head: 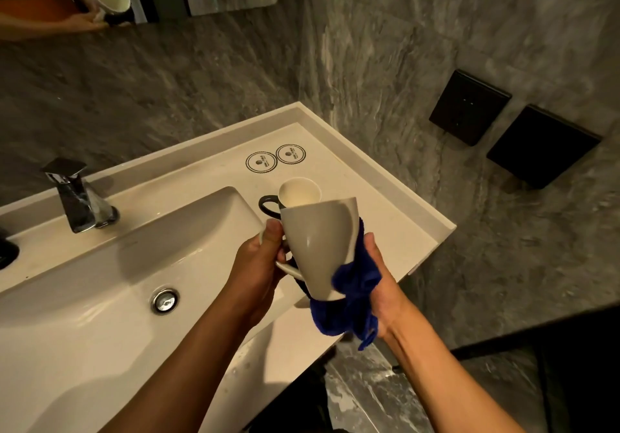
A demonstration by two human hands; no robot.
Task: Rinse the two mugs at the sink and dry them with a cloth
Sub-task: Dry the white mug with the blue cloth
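A white mug [317, 248] is held upside down and tilted above the counter, right of the basin. My left hand [265, 258] grips it at its handle. My right hand [382, 285] holds a blue cloth [349, 301] against the mug's right side and around its lower rim. Behind it, a second mug [299, 192], white inside with a dark handle, stands upright on the counter, its lower part hidden by the held mug.
The white sink basin [100, 281] with a chrome drain [164, 300] lies to the left, a chrome tap [77, 197] behind it. Two round coasters [275, 158] sit at the counter's back. Black wall boxes [469, 107] hang at right. The counter edge [432, 244] drops to the floor.
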